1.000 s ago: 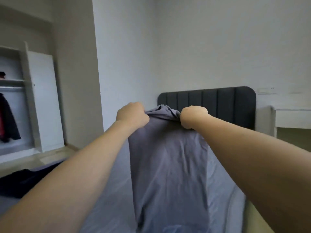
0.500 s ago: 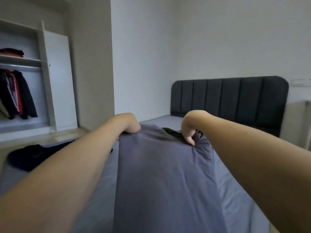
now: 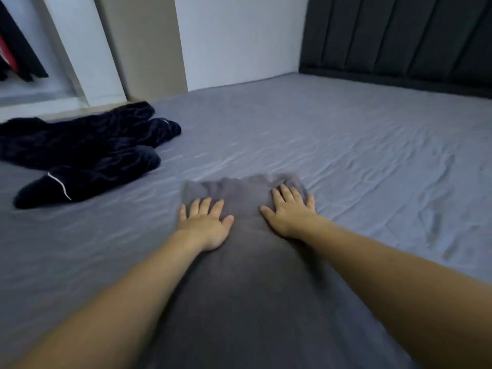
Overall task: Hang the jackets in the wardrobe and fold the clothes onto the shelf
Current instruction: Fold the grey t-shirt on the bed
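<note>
A grey garment (image 3: 247, 275) lies stretched out flat on the bed, running from the bottom of the view away from me. My left hand (image 3: 205, 222) presses flat on its far left part, fingers spread and straight. My right hand (image 3: 288, 211) presses flat on its far right part, fingers spread too. The garment's far edge is bunched just beyond my fingertips. A dark navy garment (image 3: 87, 150) with thin white piping lies crumpled on the bed to the left, apart from both hands.
The bed (image 3: 359, 145) has a wrinkled blue-grey sheet and a dark padded headboard (image 3: 399, 35) at the upper right. The open white wardrobe (image 3: 80, 49) stands at the upper left with dark and red jackets (image 3: 18, 49) hanging inside.
Both hands brought the grey garment down from the air onto the bed, let go of its top edge and now press flat on it. My view tipped downward.
</note>
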A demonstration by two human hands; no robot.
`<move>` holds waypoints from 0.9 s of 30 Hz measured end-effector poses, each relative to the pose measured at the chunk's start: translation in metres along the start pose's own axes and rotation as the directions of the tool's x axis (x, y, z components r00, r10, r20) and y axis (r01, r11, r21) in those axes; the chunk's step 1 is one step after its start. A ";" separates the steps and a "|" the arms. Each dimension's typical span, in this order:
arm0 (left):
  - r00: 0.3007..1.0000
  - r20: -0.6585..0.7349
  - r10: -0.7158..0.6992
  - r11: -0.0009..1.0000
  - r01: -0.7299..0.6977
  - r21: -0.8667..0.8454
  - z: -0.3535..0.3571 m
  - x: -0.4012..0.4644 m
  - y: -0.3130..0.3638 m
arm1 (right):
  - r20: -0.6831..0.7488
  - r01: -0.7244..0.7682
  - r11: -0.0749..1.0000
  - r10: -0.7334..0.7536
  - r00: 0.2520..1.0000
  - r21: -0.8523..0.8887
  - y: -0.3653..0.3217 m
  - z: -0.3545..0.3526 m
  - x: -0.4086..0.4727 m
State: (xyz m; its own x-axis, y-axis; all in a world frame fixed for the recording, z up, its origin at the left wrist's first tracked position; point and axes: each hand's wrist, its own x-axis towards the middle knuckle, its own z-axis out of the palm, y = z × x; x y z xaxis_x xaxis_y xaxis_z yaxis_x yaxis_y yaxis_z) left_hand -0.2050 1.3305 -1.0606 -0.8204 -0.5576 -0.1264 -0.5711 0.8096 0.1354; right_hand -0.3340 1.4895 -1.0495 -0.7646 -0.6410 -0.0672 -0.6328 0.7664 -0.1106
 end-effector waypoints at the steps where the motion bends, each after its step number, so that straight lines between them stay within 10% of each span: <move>1: 1.000 -0.005 -0.021 1.000 0.021 -0.019 0.016 0.004 -0.007 | -0.008 -0.004 1.000 0.004 1.000 0.021 0.002 0.019 0.003; 6: 0.989 -0.143 -0.028 0.999 0.033 0.028 0.031 0.014 -0.007 | -0.158 -0.007 0.999 0.001 0.987 -0.040 0.004 0.038 0.017; 27: 0.914 0.297 0.275 0.961 -0.267 -0.068 0.003 -0.313 -0.027 | -0.080 0.187 0.982 -0.186 0.979 0.002 -0.024 0.058 -0.238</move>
State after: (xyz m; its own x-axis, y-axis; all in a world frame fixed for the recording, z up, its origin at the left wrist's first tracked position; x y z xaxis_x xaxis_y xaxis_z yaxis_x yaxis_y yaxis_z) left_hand 0.0672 1.4833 -1.0274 -0.8994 -0.2323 -0.3702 -0.3315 0.9147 0.2312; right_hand -0.1300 1.6209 -1.0882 -0.6407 -0.7670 0.0343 -0.7643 0.6329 -0.1234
